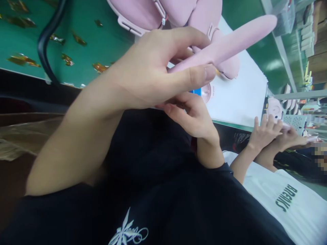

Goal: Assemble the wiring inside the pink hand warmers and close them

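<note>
The long pink piece (237, 39) is up in the air over the worktop (87, 20), tilted, its rounded free end reaching to the far right. I have the left hand (158, 64) closed on its near-left end, the thumb along the near side and the fingers behind it. The right hand (196, 115) sits just below on the near side, fingers curled; the left hand hides part of it from me, so I cannot tell whether it grips anything or touches the pink piece.

Past the left hand, pink shells (204, 15) lie crowded at the far edge of my view, and a smaller pink oval (228, 64) lies just behind the pink piece, which crosses in front of it. Between the hands and the white sheet (237, 98) on the right, I see a small pink round part (207, 92) beside something blue (196, 92), mostly covered by the fingers. On the left, a black cable (46, 41) curves over the worktop among gold scraps (100, 67). Farther right, a co-worker's hand (267, 132) is raised near a shelf (296, 97), well apart from mine.
</note>
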A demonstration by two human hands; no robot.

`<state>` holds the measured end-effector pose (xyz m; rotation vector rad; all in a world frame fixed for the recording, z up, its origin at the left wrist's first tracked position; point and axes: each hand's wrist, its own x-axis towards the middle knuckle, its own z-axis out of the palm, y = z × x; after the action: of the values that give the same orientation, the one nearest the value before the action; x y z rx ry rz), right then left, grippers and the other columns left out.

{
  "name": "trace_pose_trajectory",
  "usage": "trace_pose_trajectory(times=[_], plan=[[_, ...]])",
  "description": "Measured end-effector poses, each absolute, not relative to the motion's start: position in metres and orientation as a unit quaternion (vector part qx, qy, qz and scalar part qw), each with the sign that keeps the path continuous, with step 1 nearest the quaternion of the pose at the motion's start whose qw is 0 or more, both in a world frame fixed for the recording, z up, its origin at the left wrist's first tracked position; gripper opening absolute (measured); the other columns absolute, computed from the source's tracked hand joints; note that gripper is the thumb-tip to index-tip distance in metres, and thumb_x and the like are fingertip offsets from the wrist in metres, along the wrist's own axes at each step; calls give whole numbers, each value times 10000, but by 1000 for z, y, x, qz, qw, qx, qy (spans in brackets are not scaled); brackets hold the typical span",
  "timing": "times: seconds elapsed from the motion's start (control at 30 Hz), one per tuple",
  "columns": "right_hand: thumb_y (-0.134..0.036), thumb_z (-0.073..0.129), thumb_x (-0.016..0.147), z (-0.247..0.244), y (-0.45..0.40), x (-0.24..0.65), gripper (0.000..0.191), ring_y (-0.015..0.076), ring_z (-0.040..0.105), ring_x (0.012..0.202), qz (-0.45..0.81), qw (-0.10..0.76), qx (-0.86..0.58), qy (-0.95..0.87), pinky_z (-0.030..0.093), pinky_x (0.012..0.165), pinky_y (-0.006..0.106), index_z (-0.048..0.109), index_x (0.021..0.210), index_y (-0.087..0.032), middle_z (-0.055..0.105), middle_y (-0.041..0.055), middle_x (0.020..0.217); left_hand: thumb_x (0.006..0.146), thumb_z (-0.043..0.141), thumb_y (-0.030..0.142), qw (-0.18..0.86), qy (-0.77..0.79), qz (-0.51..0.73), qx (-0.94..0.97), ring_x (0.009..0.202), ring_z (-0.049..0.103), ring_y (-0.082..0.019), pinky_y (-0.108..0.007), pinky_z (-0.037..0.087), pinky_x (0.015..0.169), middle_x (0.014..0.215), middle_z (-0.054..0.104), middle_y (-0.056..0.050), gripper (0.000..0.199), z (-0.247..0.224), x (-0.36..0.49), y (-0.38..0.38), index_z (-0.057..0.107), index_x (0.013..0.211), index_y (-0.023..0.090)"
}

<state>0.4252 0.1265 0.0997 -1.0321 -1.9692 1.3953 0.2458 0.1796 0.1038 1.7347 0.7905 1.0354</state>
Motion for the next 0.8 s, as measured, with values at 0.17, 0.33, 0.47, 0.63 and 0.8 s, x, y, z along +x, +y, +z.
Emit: trace_pose_trajectory(times=[0.17, 0.33, 0.47, 0.63, 0.8], plan=[[-424, 670, 1053, 97, 128, 422, 265, 106, 708, 834, 469, 241, -417, -740, 604, 759, 215, 759, 1059, -174, 774, -2, 951, 939, 603, 494, 482, 321, 438, 688, 936, 676, -197, -271, 522, 791, 989, 732, -29, 530, 111, 249, 177, 731, 1338, 170], [-386, 658, 1064, 104, 130, 437, 222, 121, 726, 903, 466, 219, -403, -756, 626, 856, 257, 744, 1053, -181, 781, 18, 1008, 963, 612, 470, 483, 317, 440, 688, 941, 665, -184, -250, 495, 784, 991, 736, -31, 507, 112, 252, 175, 728, 1339, 149], [-391, 681, 1052, 104, 127, 453, 205, 150, 740, 1017, 451, 216, -400, -768, 630, 936, 300, 744, 1071, -197, 783, 34, 1083, 951, 602, 467, 484, 319, 443, 684, 830, 647, -164, -252, 457, 733, 886, 700, -6, 499, 113, 255, 176, 736, 1319, 157], [-405, 732, 1015, 99, 123, 449, 238, 140, 733, 908, 406, 213, -460, -760, 638, 862, 282, 734, 1157, -214, 789, 6, 1034, 957, 619, 533, 488, 309, 442, 686, 842, 662, -180, -282, 440, 723, 950, 744, -14, 416, 116, 258, 176, 758, 1185, 214], [-317, 684, 1043, 102, 125, 437, 148, 120, 727, 857, 398, 239, -433, -773, 619, 823, 251, 763, 1033, -192, 798, -8, 974, 947, 610, 514, 490, 314, 442, 683, 778, 622, -162, -280, 443, 733, 849, 697, -10, 499, 118, 258, 176, 741, 1262, 150]])
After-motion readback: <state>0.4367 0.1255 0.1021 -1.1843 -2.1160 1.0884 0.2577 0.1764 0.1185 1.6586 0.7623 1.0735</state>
